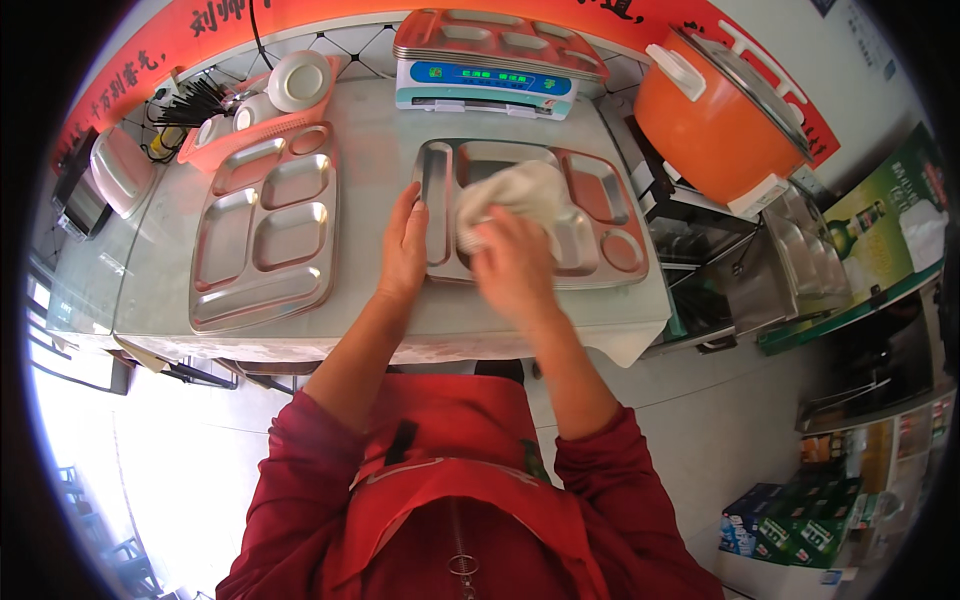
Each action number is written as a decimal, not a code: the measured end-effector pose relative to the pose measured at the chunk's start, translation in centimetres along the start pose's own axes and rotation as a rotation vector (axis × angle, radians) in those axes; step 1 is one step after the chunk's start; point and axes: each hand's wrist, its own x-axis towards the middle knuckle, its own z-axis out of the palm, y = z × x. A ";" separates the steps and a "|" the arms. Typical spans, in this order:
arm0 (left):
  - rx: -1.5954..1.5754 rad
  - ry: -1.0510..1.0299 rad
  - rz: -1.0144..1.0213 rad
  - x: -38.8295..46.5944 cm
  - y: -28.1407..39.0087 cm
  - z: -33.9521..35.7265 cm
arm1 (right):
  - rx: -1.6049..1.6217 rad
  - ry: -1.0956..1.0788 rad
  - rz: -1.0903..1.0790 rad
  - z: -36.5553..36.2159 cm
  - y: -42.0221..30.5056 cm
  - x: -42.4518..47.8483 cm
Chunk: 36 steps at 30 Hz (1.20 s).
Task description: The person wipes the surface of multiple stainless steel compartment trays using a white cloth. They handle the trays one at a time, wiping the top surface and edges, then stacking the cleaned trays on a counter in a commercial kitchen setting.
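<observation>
My right hand (514, 262) is shut on a pale cloth (517, 187), pressed onto the middle of a divided stainless steel tray (592, 191). Both the cloth and this hand are blurred. The cloth hides part of the tray's compartments. At the left rim of that tray, my left hand (405, 251) grips the edge, its thumb towards the tray. More tray edges show beneath, so the tray tops a stack. Left of my left hand, another divided steel tray (259, 240) lies lengthwise on the table (367, 300), apart from the hand.
Behind, several steel trays (495, 37) rest on a white box with a lit display (487, 79). A pink basket (262, 131) holds bowls (298, 81) and black chopsticks (193, 105). An electric kettle (120, 169) stands far left, a large orange lidded pot (709, 112) at right.
</observation>
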 end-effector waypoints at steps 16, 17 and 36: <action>0.950 -0.215 0.610 1.1 3.3 0.6 | 1.288 0.309 0.933 -10.4 1.2 -7.9; 0.964 -0.326 0.589 1.3 3.6 0.8 | 1.357 0.299 1.038 -10.4 1.5 -9.3; 0.964 -0.785 0.870 -2.8 6.3 2.8 | 1.844 0.079 1.122 -6.3 1.7 -11.7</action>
